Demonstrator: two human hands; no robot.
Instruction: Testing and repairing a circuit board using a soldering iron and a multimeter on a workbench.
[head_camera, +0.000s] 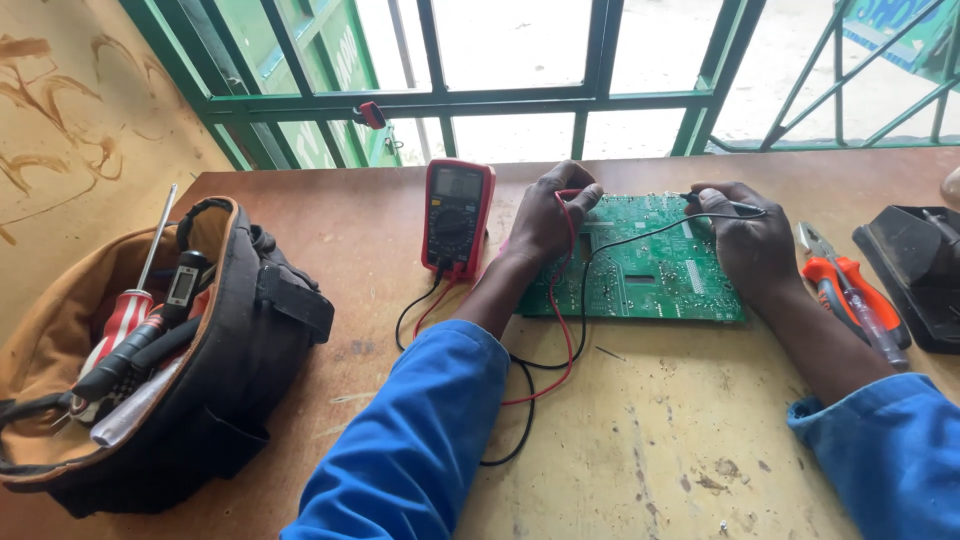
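Grips (545, 215) on green circuit board (640, 270)

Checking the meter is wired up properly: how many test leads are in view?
2. The red lead runs from the multimeter to the left hand; the black lead crosses the circuit board to the right hand.

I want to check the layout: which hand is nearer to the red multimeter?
Left. The left hand rests on the green circuit board's left edge, just beside the multimeter. The right hand is at the board's far right side.
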